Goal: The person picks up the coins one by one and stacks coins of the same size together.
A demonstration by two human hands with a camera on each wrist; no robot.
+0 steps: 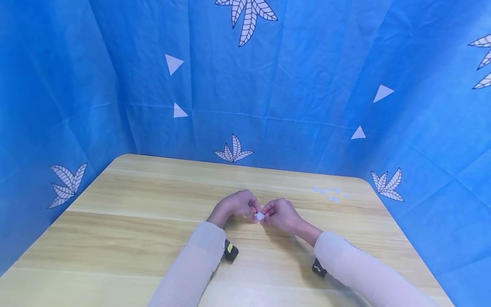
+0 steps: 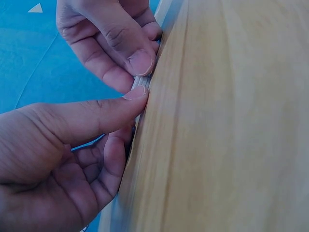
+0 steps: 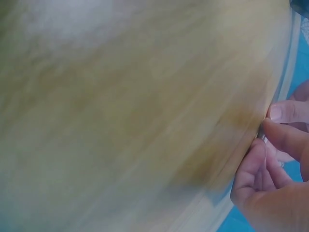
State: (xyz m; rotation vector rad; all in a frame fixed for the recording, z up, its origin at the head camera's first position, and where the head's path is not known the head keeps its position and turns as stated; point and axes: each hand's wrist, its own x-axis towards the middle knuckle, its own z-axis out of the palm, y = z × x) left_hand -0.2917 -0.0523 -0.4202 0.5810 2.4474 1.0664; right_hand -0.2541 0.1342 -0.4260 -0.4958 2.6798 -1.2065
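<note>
A small white disc-like piece (image 1: 260, 216) is held between my two hands, close over the middle of the wooden table (image 1: 134, 238). From the side, in the left wrist view, the piece (image 2: 141, 82) shows thin pale layers, like a short stack. My left hand (image 1: 241, 204) pinches its left side, with the thumb on the near face. On the opposite side my right hand (image 1: 283, 215) pinches it with thumb and fingertips. The fingertips of both hands nearly meet, and they cover most of the piece in the right wrist view.
Several small whitish pieces (image 1: 336, 190) lie scattered at the table's back right. Blue cloth (image 1: 268, 94) with white leaf and triangle prints hangs behind and along both sides of the table. A dark wrist camera (image 1: 231, 251) sits under the left sleeve, another (image 1: 319, 268) under the right.
</note>
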